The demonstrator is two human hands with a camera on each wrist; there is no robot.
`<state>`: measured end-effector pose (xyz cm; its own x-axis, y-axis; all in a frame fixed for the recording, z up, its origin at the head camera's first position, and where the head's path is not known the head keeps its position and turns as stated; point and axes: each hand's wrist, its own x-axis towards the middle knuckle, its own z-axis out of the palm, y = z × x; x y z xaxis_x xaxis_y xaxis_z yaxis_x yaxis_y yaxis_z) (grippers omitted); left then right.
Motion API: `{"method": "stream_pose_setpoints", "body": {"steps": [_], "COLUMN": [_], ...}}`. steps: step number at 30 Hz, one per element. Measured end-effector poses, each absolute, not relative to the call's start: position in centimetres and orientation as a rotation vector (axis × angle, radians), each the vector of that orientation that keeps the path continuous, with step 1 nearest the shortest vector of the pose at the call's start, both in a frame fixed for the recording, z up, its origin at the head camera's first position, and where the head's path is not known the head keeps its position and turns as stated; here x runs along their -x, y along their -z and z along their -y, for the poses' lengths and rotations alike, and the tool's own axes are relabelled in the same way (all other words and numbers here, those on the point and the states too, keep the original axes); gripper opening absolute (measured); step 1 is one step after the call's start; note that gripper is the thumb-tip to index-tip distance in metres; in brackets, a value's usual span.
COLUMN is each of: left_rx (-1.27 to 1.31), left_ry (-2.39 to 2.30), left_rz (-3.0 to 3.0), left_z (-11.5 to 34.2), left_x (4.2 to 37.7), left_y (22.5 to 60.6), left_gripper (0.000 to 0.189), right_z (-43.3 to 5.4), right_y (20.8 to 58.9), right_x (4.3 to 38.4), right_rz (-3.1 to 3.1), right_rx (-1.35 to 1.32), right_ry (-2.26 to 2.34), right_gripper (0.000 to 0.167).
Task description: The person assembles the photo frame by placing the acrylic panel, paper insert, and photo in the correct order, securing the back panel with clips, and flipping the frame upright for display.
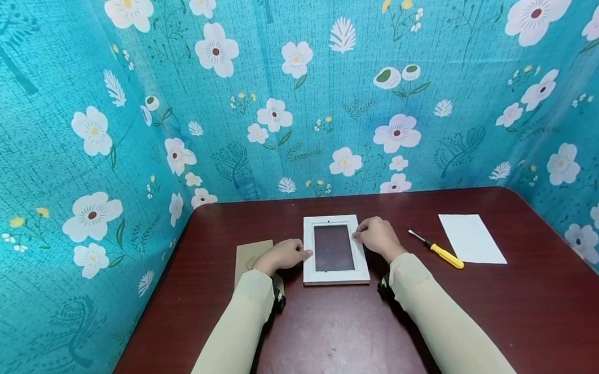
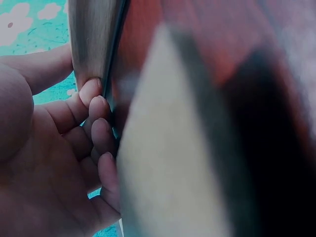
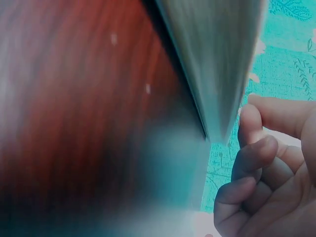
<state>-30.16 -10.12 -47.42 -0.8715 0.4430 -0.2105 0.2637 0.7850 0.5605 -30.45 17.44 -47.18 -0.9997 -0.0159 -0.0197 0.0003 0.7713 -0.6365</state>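
A white picture frame (image 1: 336, 277) lies flat on the table, its dark opening in the middle and small black specks on its top and bottom rails. On its left side, my left hand (image 1: 288, 254) grips the rail, thumb over the face; in the left wrist view the curled fingertips (image 2: 101, 133) meet the side edge. My right hand (image 1: 376, 236) is at the right rail, its fingers curled. In the right wrist view thumb and index fingertips (image 3: 250, 118) come together right beside the frame's edge (image 3: 212, 64), with nothing visible between them.
Under my left forearm lies a tan backing board (image 1: 252, 249), partly hidden. To the right are a yellow-handled screwdriver (image 1: 446, 255) and a white sheet (image 1: 474, 239). A blue floral cloth (image 1: 325, 95) hangs behind the dark red table (image 1: 328, 343).
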Motion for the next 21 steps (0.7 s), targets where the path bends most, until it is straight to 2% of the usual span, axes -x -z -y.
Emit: {"method": "stream_pose_setpoints", "body": {"steps": [21], "left_rx": [-0.558], "left_ry": [-0.767], "left_rz": [-2.635], "left_z": [10.0], "left_x": [29.9], "left_y": [46.9], "left_gripper": [0.038], "right_z": [-21.2], "right_y": [46.4], "right_x": [30.5], "right_rz": [-2.918], "right_rx": [-0.039], "right_ry": [1.004], "right_gripper": [0.017]}}
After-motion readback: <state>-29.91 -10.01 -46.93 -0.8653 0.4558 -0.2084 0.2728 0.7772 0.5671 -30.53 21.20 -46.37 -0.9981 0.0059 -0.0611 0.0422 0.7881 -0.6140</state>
